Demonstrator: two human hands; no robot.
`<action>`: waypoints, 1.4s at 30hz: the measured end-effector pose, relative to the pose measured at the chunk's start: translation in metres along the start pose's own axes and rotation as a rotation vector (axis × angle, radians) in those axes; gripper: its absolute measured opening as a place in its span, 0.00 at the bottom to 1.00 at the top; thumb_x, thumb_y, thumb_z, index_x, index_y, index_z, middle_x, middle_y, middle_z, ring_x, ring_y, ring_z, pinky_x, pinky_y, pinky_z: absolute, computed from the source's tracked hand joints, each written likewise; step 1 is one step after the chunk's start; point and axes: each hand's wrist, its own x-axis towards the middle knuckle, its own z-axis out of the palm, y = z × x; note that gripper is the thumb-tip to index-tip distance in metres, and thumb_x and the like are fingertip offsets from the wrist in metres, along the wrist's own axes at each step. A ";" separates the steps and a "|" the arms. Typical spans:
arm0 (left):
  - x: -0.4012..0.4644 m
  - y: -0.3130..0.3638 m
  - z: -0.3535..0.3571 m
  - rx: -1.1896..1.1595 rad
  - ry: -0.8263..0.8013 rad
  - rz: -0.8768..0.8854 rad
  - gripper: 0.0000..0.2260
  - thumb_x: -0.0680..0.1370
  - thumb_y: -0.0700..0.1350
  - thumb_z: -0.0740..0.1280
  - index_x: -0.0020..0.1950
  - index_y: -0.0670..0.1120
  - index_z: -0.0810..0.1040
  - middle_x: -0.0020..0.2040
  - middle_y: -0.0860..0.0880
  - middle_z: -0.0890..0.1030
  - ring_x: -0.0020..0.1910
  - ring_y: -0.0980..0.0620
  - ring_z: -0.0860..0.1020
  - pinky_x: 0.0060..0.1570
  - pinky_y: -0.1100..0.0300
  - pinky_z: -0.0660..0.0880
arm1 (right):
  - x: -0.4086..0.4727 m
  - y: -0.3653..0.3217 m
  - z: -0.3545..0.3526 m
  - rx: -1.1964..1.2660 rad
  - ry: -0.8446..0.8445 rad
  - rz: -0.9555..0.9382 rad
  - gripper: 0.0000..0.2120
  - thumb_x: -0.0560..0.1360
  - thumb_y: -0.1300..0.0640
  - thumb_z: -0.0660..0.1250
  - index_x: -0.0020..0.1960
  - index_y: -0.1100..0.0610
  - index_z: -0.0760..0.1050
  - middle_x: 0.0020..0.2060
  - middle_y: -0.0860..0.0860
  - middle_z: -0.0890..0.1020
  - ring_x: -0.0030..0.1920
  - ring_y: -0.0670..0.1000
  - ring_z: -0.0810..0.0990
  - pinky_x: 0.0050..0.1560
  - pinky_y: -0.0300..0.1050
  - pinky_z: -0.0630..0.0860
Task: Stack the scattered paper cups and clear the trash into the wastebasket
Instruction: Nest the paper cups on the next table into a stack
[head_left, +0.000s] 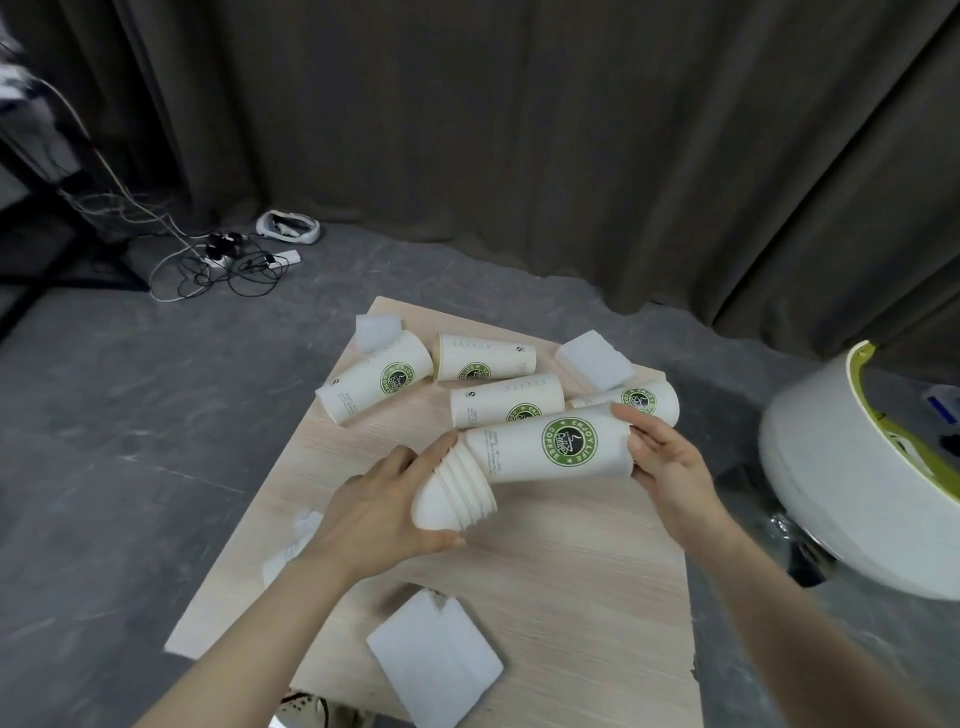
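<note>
A stack of nested white paper cups (467, 493) with green coffee logos lies sideways above the wooden table (545, 571). My left hand (379, 509) grips the stack's rim end. My right hand (670, 467) holds the base end of the outermost cup (550, 449), which sits partly over the stack. Several loose cups (498, 356) lie on their sides at the table's far end. White foam scraps are scattered: one at the near edge (436, 660), one at the far right (592, 358), one at the far left (376, 332), and crumpled paper (296, 540) at the left edge.
A white wastebasket (841, 488) with a yellow-green inner rim stands on the floor to the right of the table. Cables and a power strip (228, 260) lie on the grey floor at the far left. Dark curtains hang behind.
</note>
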 end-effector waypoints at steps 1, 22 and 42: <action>-0.002 -0.002 0.000 0.001 0.004 -0.006 0.46 0.68 0.70 0.66 0.75 0.65 0.40 0.57 0.58 0.65 0.58 0.57 0.70 0.47 0.63 0.66 | 0.000 -0.003 0.004 -0.001 -0.012 -0.003 0.17 0.79 0.68 0.58 0.57 0.51 0.78 0.49 0.50 0.82 0.49 0.45 0.80 0.52 0.40 0.77; -0.009 -0.014 -0.010 -0.031 0.009 -0.031 0.47 0.67 0.70 0.67 0.74 0.66 0.38 0.56 0.59 0.64 0.54 0.58 0.69 0.47 0.64 0.63 | -0.010 0.008 0.107 -0.057 -0.458 0.025 0.12 0.77 0.65 0.64 0.57 0.54 0.80 0.45 0.48 0.80 0.48 0.45 0.74 0.52 0.37 0.72; -0.001 -0.140 -0.072 -0.126 0.140 -0.286 0.46 0.65 0.70 0.68 0.71 0.72 0.38 0.56 0.60 0.65 0.54 0.55 0.72 0.50 0.59 0.72 | 0.151 0.018 0.225 -0.329 -0.275 0.110 0.17 0.76 0.64 0.66 0.60 0.47 0.78 0.48 0.55 0.81 0.44 0.51 0.82 0.42 0.39 0.75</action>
